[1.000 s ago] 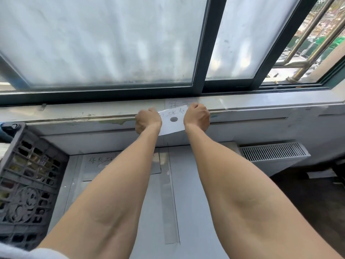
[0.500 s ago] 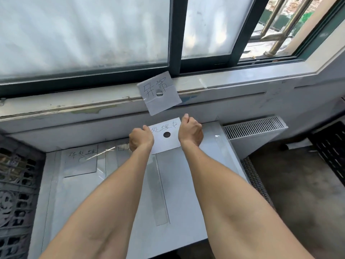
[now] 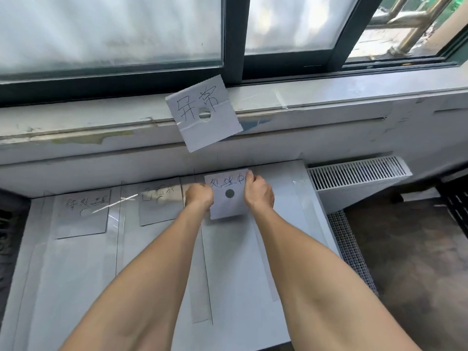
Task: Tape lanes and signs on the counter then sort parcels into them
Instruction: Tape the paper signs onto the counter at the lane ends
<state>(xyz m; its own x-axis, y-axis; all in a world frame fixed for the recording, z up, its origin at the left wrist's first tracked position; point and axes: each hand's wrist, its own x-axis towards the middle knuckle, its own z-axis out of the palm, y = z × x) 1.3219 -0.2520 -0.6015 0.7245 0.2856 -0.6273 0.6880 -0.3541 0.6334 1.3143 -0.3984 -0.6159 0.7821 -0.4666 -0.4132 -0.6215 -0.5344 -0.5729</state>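
Observation:
A white paper sign [image 3: 229, 198] with handwritten characters and a round hole is held at the far end of the grey counter [image 3: 157, 262]. My left hand [image 3: 198, 197] grips its left edge and my right hand [image 3: 258, 192] grips its right edge. Two more signs lie flat under tape on the counter: one at the far left [image 3: 83, 214] and one in the middle [image 3: 159, 203]. Another paper sign [image 3: 202, 112] hangs tilted off the window sill above. Clear tape strips [image 3: 201, 274] run down the counter as lane lines.
A painted window sill [image 3: 329, 97] and a dark-framed window [image 3: 233, 39] stand behind the counter. A white vent grille [image 3: 354, 173] sits to the right, with wire mesh [image 3: 352, 249] and dark floor below it. A dark crate edge shows at far left [image 3: 10, 224].
Both hands brought the held sign down from the sill to the counter's far end. The view shifted down and left, showing the taped signs and the sign hanging on the sill.

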